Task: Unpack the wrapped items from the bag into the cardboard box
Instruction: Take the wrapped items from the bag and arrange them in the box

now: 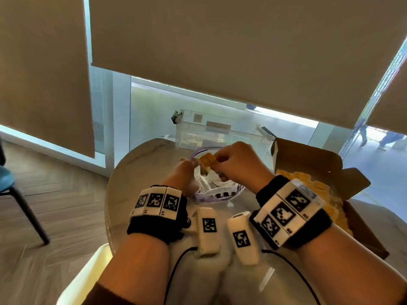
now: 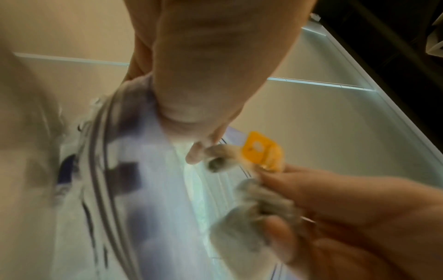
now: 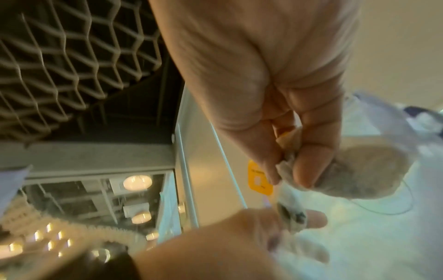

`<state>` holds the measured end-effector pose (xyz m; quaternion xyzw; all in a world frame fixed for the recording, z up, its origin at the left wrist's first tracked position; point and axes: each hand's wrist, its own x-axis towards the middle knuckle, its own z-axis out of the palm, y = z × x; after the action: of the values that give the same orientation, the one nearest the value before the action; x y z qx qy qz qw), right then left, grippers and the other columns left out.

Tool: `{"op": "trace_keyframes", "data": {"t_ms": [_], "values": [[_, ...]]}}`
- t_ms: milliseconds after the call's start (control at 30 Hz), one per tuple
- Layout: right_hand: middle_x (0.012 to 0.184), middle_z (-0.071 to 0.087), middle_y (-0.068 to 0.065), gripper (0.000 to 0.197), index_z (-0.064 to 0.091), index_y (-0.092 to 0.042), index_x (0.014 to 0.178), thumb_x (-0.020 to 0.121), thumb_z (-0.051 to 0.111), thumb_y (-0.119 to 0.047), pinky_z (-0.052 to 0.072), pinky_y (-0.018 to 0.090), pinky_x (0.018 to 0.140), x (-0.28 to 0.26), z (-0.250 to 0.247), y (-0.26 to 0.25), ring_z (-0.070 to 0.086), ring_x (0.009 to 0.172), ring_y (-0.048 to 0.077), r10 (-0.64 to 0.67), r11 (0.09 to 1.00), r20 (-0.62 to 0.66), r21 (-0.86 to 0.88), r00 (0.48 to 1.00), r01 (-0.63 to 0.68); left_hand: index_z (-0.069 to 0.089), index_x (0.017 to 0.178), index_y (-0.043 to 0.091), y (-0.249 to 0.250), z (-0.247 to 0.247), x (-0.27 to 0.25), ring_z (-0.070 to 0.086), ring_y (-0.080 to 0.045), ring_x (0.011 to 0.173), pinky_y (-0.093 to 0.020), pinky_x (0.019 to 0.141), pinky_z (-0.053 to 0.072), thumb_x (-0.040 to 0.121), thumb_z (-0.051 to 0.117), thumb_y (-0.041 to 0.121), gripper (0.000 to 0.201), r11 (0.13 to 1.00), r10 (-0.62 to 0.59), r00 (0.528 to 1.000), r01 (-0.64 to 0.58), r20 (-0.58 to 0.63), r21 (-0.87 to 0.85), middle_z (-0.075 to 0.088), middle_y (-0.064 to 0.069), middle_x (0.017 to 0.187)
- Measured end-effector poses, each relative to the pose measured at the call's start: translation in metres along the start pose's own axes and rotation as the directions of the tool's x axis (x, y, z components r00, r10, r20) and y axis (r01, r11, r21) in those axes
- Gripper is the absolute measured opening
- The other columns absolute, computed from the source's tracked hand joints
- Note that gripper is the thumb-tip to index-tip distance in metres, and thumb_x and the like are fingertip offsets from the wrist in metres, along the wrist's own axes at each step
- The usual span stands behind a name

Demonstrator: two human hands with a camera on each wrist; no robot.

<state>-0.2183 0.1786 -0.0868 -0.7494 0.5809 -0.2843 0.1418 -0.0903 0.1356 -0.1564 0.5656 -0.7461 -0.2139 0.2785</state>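
much is blurred or covered here: both wrist views smear with motion, and in the head view the hands overlap above the bag [image 1: 217, 190], so its inside is mostly hidden. the bag, clear plastic with purple and dark print, lies open on a round pale table [image 1: 141, 172], its mouth facing up. the left hand [image 1: 184, 172] has its fingers curled on the bag's near left rim, gripping the plastic. the right hand [image 1: 237, 164] pinches a small wrapped item [image 1: 207, 161] with a yellow tag, thumb and fingers closed on its wrapping; the item hangs over the bag's mouth, between the two hands, its long axis running roughly downward from the tag, though blur makes its shape hard to read. in the left wrist view the tag [image 2: 262, 151] sits just above the right hand's fingertips [image 2: 275, 176]. the cardboard box [image 1: 312, 159] stands to the right, close to the right wrist, flaps up, with yellow pieces inside; its near end is cut off behind the right wristband. a clear plastic tub [image 1: 220, 130] sits behind the bag at the table's far edge, against a window with lowered blinds. bare tabletop lies left of the bag, and a chair [image 1: 13, 190] is partly cut off at the left edge.
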Motion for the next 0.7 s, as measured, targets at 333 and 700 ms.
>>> {"op": "trace_keyframes", "data": {"t_ms": [333, 700], "values": [[0.087, 0.071, 0.009, 0.018, 0.071, -0.009, 0.098, 0.081, 0.066, -0.003, 0.057, 0.021, 0.064, -0.057, -0.054, 0.029, 0.071, 0.073, 0.019, 0.165, 0.839, -0.155, 0.541, 0.974, -0.056, 0.065, 0.068, 0.044, 0.027, -0.018, -0.012, 0.036, -0.014, 0.130, -0.040, 0.109, 0.031, 0.071, 0.054, -0.003, 0.049, 0.893, 0.051, 0.961, -0.166, -0.273, -0.419, 0.045, 0.007, 0.140], [0.089, 0.073, 0.011, 0.019, 0.071, -0.007, 0.096, 0.080, 0.062, -0.002, 0.057, 0.024, 0.061, -0.084, -0.076, 0.055, 0.069, 0.072, 0.019, 0.210, 0.547, -0.140, 0.837, 0.968, 0.003, 0.060, 0.111, 0.016, 0.116, -0.019, -0.038, 0.058, -0.015, 0.111, -0.030, 0.096, 0.044, 0.100, 0.034, 0.033, 0.033, 0.703, 0.281, 0.957, -0.259, -0.076, -0.663, 0.064, -0.001, 0.117]]}}
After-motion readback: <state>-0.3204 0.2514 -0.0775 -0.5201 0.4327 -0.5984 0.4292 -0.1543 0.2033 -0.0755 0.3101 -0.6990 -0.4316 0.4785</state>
